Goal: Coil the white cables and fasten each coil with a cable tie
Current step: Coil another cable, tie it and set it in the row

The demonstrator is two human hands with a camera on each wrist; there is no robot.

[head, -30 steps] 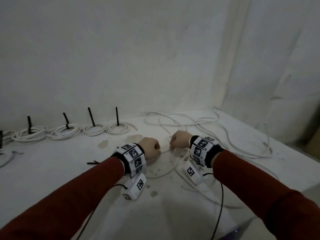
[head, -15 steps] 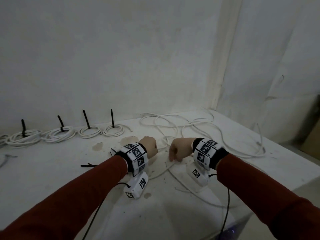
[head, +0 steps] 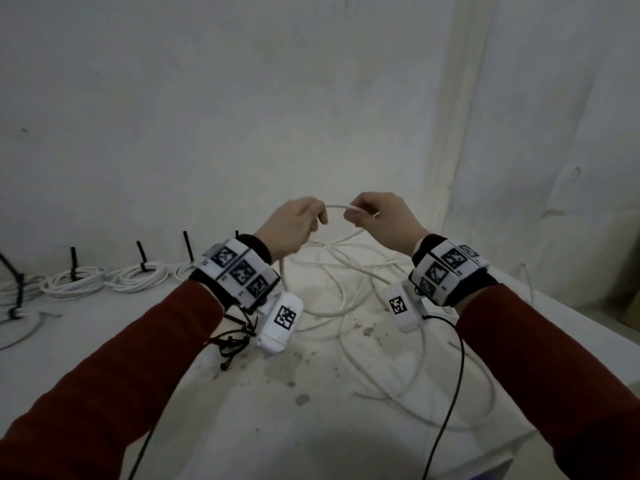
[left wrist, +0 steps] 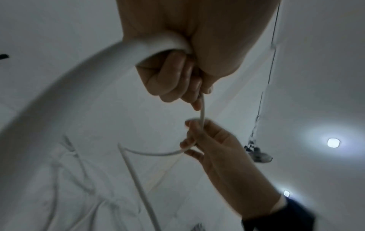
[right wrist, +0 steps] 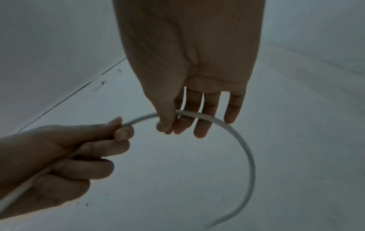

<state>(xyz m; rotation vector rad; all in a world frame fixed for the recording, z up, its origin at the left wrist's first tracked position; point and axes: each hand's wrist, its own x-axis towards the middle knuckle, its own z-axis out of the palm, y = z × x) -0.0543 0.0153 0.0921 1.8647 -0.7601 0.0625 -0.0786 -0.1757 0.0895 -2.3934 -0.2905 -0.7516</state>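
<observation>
Both hands are raised above the table with one white cable [head: 336, 206] stretched between them. My left hand [head: 300, 223] grips it in a curled fist; its fingers [left wrist: 173, 78] wrap the cable [left wrist: 201, 112]. My right hand [head: 367, 211] pinches the cable between thumb and fingers [right wrist: 168, 123], and the cable [right wrist: 233, 132] arcs past them to a free end. A tangle of loose white cables [head: 349, 289] lies on the table below. Several coils [head: 135, 277] bound with black ties sit at the back left.
Loose black cable ties [head: 230, 341] lie under my left wrist. The white table [head: 242, 410] is stained and meets a wall at the back; its right edge [head: 571, 313] drops off. Another coil [head: 17, 306] lies at the far left.
Both hands have risen from the table surface, lifting a cable out of the tangle. They now hold it up between them, close together.
</observation>
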